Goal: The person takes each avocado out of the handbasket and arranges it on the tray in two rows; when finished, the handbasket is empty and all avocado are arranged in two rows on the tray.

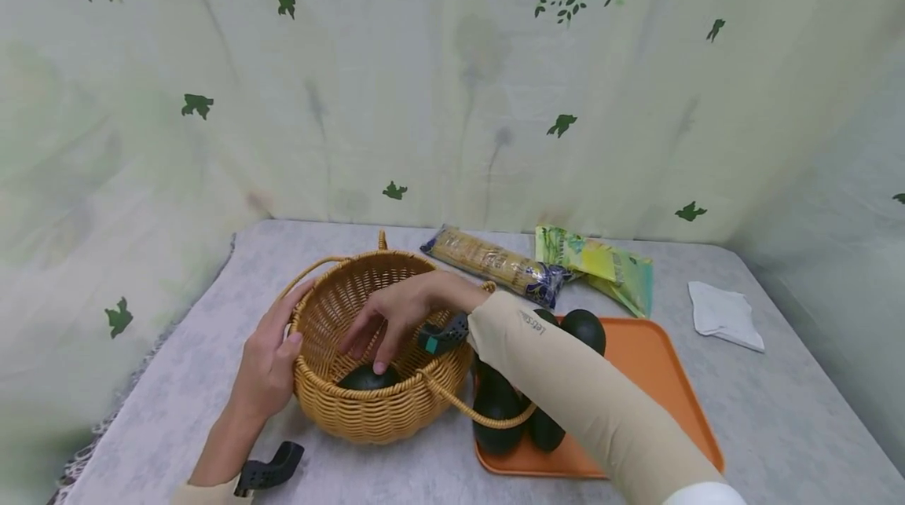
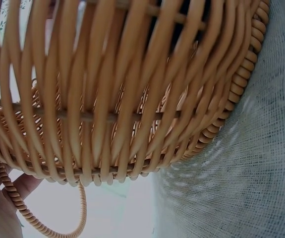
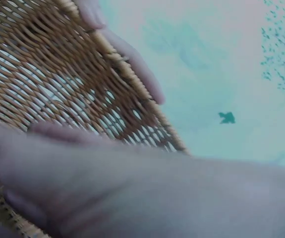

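Right hand [image 1: 396, 315]: it is reaching down into the wicker basket [image 1: 332, 399], its fingers [image 1: 379, 356] spread and only loosely bent, one fingertip touching the dark avocado [image 1: 368, 379] lying on the basket floor; they are not closing round it.
Left hand [image 1: 272, 360]: it is lying against the basket's outer left wall, fingers together and nearly straight, the thumb resting by the rim; it is bracing rather than gripping.
Avocado in basket: it is sitting at the near side of the basket bottom, just under the right fingertips.
Basket: it is standing upright on the desk [image 1: 778, 411], its rope handle [image 1: 481, 415] hanging down over the right side toward the tray; the left wrist view is showing its woven wall [image 2: 132, 99] close up, the right wrist view its inner weave [image 3: 58, 74].
Orange tray [image 1: 657, 379]: it is lying just right of the basket, carrying several more dark avocados [image 1: 583, 330], partly hidden by the right sleeve [image 1: 580, 395].
Behind the tray: a biscuit packet [image 1: 491, 261] and a green-yellow packet [image 1: 597, 265] are lying side by side.
Far right: a white folded cloth [image 1: 724, 315] is lying well apart from the tray.
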`<control>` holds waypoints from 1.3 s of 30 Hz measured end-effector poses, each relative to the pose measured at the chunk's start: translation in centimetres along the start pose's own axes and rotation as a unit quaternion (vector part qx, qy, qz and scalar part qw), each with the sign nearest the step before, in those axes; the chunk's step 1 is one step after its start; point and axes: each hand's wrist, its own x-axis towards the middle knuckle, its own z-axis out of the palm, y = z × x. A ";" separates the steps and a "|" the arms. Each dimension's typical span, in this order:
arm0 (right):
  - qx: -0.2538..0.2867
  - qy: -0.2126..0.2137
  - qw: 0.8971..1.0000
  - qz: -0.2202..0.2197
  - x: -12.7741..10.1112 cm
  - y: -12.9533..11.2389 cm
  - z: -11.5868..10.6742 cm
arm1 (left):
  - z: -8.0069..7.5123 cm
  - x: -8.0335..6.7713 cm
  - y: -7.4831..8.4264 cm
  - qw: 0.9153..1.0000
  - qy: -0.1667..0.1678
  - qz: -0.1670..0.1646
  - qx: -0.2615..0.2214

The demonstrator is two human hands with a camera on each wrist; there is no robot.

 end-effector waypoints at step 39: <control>-0.020 -0.030 0.995 0.093 0.0 -0.8 0.7 | 0.0 0.0 -0.1 1.000 0.003 0.008 -0.014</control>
